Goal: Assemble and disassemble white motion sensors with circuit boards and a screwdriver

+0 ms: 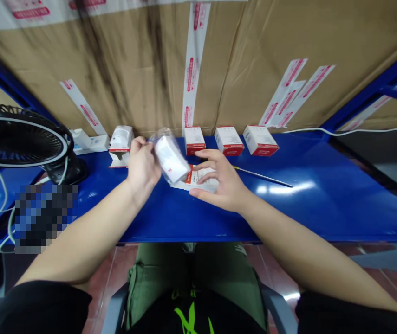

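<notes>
My left hand (143, 167) is closed round a white device wrapped in a clear plastic bag (169, 157), held tilted just above the blue table (289, 204). My right hand (219, 181) grips a small white and red box (198, 178) that rests on the table, fingers curled over its top. The bagged device's lower end meets the box's open side.
Three closed white and red boxes (228, 140) stand in a row at the table's back edge. An open box (120, 141) and white packaging (88, 141) lie back left. A black fan (17, 139) stands at left. Taped cardboard (198, 60) forms the backdrop. A white cable (358, 131) runs right.
</notes>
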The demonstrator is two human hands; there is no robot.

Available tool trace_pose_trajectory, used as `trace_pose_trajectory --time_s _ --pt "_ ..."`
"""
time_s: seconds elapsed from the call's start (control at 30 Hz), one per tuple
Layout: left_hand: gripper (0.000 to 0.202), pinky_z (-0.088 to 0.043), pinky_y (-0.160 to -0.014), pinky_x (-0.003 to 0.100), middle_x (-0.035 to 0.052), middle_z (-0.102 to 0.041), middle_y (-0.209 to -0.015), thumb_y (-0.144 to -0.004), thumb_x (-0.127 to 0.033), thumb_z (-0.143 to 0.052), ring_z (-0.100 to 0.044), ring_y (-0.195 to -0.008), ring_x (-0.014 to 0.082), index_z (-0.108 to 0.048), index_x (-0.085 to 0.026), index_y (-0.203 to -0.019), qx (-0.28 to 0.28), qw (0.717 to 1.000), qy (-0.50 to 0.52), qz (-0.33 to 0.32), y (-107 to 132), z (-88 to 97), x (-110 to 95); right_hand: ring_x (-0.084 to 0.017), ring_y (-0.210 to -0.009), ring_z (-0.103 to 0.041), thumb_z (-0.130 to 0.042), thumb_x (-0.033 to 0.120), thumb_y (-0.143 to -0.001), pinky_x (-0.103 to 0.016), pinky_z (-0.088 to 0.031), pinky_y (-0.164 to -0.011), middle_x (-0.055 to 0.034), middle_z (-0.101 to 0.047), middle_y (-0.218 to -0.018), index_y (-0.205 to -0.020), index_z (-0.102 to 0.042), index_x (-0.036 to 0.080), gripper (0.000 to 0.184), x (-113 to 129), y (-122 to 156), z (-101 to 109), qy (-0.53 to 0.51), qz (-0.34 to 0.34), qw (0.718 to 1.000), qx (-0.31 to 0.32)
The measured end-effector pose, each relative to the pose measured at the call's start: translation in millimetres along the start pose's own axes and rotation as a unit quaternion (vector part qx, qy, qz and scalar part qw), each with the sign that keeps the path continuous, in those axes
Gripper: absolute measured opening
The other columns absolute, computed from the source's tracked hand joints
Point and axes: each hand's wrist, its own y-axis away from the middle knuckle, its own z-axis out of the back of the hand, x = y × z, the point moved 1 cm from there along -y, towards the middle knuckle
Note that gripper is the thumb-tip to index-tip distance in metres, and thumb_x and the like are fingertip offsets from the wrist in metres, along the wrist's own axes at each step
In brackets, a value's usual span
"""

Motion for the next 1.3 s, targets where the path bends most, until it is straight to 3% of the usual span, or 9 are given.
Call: trace_pose_trajectory --time_s 0.07,0.2,0.37,0.53,0.7,0.87,1.1,1.23,1.3 --pt "0.040 -0.043 -0.064 0.019 -0.0083 -0.045 -0.069 -0.077 0.010 -0.059 -0.050 -0.059 0.0112 -0.041 -0.025 -0.085 0.011 1.000 0.019 0.008 15.1 -22.3 2.6 -0.028 -0.106 -0.073 -0.096 0.056 -0.079 -0.039 -0.068 -0.063 -0.0105 -0.054 -0.150 -0.148 -0.043 0.039 0.089 -4.3 -0.8 -4.2 -0.097 -0.081 0.992 -0.015" --pt "0.033 -0.047 -0.067 0.020 -0.0069 -0.047 -0.070 -0.076 0.003 -0.058 -0.052 -0.064 0.0127 -0.043 -0.025 -0.086 0.045 0.997 0.032 0.046 38.0 -46.4 10.9 -0.022 -0.088 -0.072 -0.092 0.068 -0.080 -0.040 -0.069 -0.064 -0.0040 -0.063 -0.120 -0.126 -0.048 0.034 0.071 -14.1 -7.8 10.0 -0.179 -0.154 0.967 -0.101" --pt "0.010 -0.067 -0.085 0.035 -0.0033 -0.055 -0.074 -0.089 -0.019 -0.064 -0.054 -0.067 0.0143 -0.056 -0.023 -0.088 0.093 0.977 -0.004 0.190 40.3 -38.3 20.3 -0.018 -0.072 -0.061 -0.089 0.077 -0.077 -0.038 -0.060 -0.064 -0.0005 -0.067 -0.096 -0.113 -0.058 0.032 0.066 -18.1 -20.9 37.6 -0.147 -0.153 0.959 -0.187" --pt "0.006 -0.066 -0.073 0.026 0.0031 -0.065 -0.083 -0.092 -0.026 -0.069 -0.059 -0.067 0.0135 -0.067 -0.020 -0.092 0.114 0.949 -0.030 0.293 37.0 -29.0 30.7 -0.015 -0.060 -0.051 -0.077 0.088 -0.080 -0.035 -0.051 -0.055 0.0027 -0.057 -0.075 -0.095 -0.065 0.029 0.062 -15.5 -42.3 40.0 -0.098 -0.145 0.968 -0.180" --pt "0.020 -0.054 -0.061 0.019 -0.0038 -0.059 -0.073 -0.079 -0.017 -0.082 -0.057 -0.064 0.0102 -0.062 -0.021 -0.084 0.141 0.955 -0.032 0.258 35.5 -22.8 33.8 -0.016 -0.051 -0.046 -0.077 0.076 -0.088 -0.034 -0.044 -0.049 0.0040 -0.051 -0.064 -0.090 -0.066 0.029 0.049 -4.8 -70.6 33.4 -0.061 -0.118 0.971 -0.198" --pt "0.028 -0.062 -0.078 0.027 0.0004 -0.076 -0.091 -0.079 -0.020 -0.089 -0.073 -0.084 0.0153 -0.067 -0.022 -0.097 0.137 0.959 -0.008 0.248 25.7 -15.8 26.0 -0.016 -0.059 -0.051 -0.071 0.079 -0.091 -0.033 -0.046 -0.055 0.0022 -0.050 -0.070 -0.083 -0.054 0.029 0.054 -7.0 -96.7 28.8 -0.025 -0.066 0.975 -0.210" --pt "0.032 -0.066 -0.088 0.033 0.0032 -0.081 -0.101 -0.082 -0.030 -0.094 -0.079 -0.094 0.0204 -0.069 -0.023 -0.101 0.111 0.970 -0.011 0.218 -4.9 -1.8 22.4 -0.031 -0.116 -0.070 -0.045 0.090 -0.091 -0.041 -0.056 -0.075 -0.0061 -0.064 -0.116 -0.108 -0.055 0.032 0.061 -37.3 -107.4 86.8 -0.041 -0.042 0.950 -0.306" --pt "0.034 -0.067 -0.079 0.035 0.0057 -0.082 -0.095 -0.081 -0.042 -0.093 -0.080 -0.091 0.0253 -0.072 -0.023 -0.101 0.123 0.975 -0.061 0.175 -19.6 3.2 27.2 -0.022 -0.086 -0.069 -0.079 0.060 -0.079 -0.035 -0.055 -0.065 0.0012 -0.062 -0.092 -0.099 -0.045 0.032 0.048 -34.6 -89.2 101.3 -0.169 -0.145 0.945 -0.237" --pt "0.037 -0.067 -0.075 0.037 0.0065 -0.081 -0.089 -0.079 -0.046 -0.092 -0.080 -0.086 0.0276 -0.073 -0.022 -0.098 0.139 0.975 -0.085 0.149 -28.7 6.8 27.6 -0.015 -0.061 -0.054 -0.082 0.051 -0.080 -0.029 -0.045 -0.052 0.0064 -0.050 -0.075 -0.094 -0.042 0.032 0.047 -27.7 -76.9 98.3 -0.168 -0.215 0.950 -0.151"
